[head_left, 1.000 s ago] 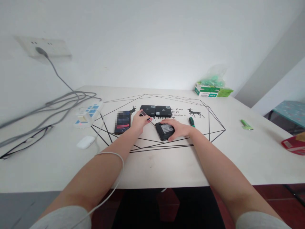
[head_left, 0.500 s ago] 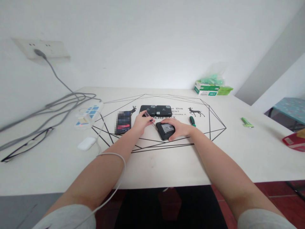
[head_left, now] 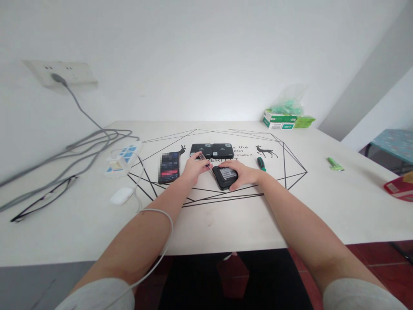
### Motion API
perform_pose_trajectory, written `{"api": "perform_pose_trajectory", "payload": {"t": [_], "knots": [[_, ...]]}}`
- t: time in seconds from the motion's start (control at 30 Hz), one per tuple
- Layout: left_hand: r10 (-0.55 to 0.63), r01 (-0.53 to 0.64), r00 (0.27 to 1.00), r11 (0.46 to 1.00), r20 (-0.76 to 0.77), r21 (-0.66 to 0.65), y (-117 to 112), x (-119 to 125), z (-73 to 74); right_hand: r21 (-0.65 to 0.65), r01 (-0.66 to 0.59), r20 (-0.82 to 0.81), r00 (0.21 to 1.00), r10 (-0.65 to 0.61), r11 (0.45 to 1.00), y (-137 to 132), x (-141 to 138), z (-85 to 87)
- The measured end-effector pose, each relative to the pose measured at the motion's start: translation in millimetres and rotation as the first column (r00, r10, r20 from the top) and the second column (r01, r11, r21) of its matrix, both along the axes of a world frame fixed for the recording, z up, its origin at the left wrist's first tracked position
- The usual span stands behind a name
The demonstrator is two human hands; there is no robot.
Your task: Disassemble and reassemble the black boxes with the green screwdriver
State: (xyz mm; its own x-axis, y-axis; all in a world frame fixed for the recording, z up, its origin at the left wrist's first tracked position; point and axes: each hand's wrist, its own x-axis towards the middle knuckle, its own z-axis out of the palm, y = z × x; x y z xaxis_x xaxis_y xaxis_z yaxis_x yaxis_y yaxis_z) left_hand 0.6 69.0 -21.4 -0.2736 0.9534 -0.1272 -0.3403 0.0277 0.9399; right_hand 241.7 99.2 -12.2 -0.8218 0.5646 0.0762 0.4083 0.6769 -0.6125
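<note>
My left hand (head_left: 194, 169) is closed around a slim screwdriver (head_left: 203, 158) with a see-through handle. Its thin shaft points down and right, its tip at the left edge of a black square device (head_left: 222, 182). I cannot tell whether the tip is wedged into the edge. My right hand (head_left: 244, 173) grips that device from the right, thumb at the near side and fingers over the far side. A pale printed label shows on its upper face. Just behind lie two similar black boxes (head_left: 200, 149), side by side.
Left of my hands lie a phone (head_left: 169, 168), a white charger block (head_left: 121, 195), a power strip (head_left: 127, 157) and glasses (head_left: 45, 199). A white cable crosses my left forearm. A green-handled tool (head_left: 261, 163) lies right; green boxes (head_left: 279, 119) stand at the back.
The view has shifted slightly, so everything on the left sits a little further right. Both hands keep their hold on the screwdriver and the device, with hardly any movement.
</note>
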Motion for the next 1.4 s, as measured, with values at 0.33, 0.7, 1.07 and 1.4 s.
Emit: {"api": "perform_pose_trajectory", "payload": {"t": [0.33, 0.7, 1.07, 1.4], "knots": [[0.045, -0.089, 0.331, 0.996, -0.943, 0.017, -2, -23, 4.0, 0.213, 0.109, -0.018, 0.994, -0.107, 0.971, -17, -19, 8.6], [0.02, 0.282, -0.131, 0.959, -0.991, -0.018, -30, -11, 15.2, 0.211, 0.132, -0.045, 0.991, -0.125, 0.969, -22, -28, 8.2], [-0.186, 0.599, 0.103, 0.796, -0.977, -0.088, -40, 14, 9.8, 0.17, 0.233, -0.121, 0.969, -0.214, 0.958, -28, -24, 19.8], [-0.177, 0.521, 0.047, 0.844, -0.983, -0.127, -41, 19, 11.6, 0.125, 0.257, -0.164, 0.958, -0.235, 0.958, -30, -23, 21.6]]}}
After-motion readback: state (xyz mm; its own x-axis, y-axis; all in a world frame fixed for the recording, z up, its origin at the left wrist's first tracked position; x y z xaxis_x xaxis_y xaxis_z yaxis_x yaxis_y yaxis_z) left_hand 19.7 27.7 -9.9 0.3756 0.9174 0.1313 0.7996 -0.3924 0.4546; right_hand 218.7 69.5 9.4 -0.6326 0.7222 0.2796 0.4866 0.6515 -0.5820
